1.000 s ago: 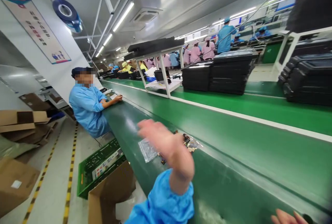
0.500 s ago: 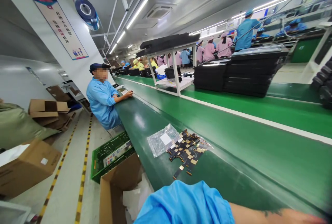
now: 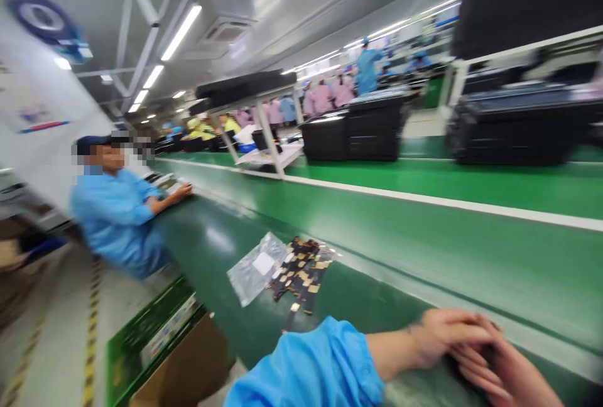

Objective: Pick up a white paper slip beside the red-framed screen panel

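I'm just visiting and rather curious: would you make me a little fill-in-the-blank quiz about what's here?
1. The left hand comes out of a sleeve coloured ____.
2. Black-and-gold pieces lie next to a clear plastic ____.
3. The label there is coloured ____.
4. The pieces lie on a surface coloured ____.
Missing words: blue; bag; white; green.

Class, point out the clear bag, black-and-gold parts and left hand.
Clear bag (image 3: 249,277), head view: film beside label (image 3: 264,262).
Black-and-gold parts (image 3: 299,272), head view: pile's middle.
Left hand (image 3: 445,335), head view: back.
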`<state>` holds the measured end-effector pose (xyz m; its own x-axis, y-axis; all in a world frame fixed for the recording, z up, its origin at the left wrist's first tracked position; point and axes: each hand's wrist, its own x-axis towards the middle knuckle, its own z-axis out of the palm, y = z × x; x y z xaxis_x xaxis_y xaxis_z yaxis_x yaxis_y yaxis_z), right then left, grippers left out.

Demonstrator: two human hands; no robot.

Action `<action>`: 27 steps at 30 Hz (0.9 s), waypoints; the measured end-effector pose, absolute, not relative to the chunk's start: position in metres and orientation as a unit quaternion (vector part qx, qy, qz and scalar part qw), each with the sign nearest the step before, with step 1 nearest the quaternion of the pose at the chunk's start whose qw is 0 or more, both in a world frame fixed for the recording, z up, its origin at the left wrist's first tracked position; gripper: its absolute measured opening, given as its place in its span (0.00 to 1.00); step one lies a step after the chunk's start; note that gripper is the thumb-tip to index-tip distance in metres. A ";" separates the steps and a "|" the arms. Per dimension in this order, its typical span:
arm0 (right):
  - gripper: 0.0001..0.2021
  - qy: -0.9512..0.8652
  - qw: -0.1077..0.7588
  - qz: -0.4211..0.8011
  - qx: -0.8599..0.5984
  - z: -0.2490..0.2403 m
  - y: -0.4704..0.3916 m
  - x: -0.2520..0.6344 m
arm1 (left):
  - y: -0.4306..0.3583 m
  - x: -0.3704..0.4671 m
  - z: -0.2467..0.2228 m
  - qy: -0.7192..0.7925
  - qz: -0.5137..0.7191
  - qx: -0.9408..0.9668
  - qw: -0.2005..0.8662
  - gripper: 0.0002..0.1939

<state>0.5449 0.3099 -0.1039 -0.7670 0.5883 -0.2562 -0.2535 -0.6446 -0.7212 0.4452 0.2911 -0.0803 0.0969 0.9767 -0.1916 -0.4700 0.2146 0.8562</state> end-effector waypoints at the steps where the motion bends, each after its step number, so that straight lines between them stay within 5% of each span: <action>1: 0.31 -0.317 0.270 0.891 -0.182 -0.098 0.307 0.548 | 0.287 0.444 -0.074 0.386 0.543 0.293 0.686 0.23; 3: 0.33 -0.293 0.256 0.920 -0.038 -0.087 0.302 0.549 | 0.283 0.444 -0.067 0.352 0.518 0.264 0.733 0.25; 6: 0.33 -0.305 0.280 0.908 -0.057 -0.079 0.305 0.547 | 0.284 0.444 -0.074 0.297 0.449 0.244 0.807 0.27; 9: 0.31 -0.299 0.250 0.914 -0.112 -0.080 0.317 0.550 | 0.289 0.439 -0.090 0.276 0.398 0.190 0.854 0.18; 27: 0.31 -0.256 0.146 0.929 -0.222 -0.090 0.320 0.554 | 0.280 0.431 -0.083 0.368 0.384 0.201 0.823 0.28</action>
<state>0.5544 0.3203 -0.0898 -0.8589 0.3847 -0.3381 -0.1571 -0.8262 -0.5410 0.4306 0.2797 -0.0826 0.4337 0.7799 -0.4513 -0.4845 0.6241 0.6130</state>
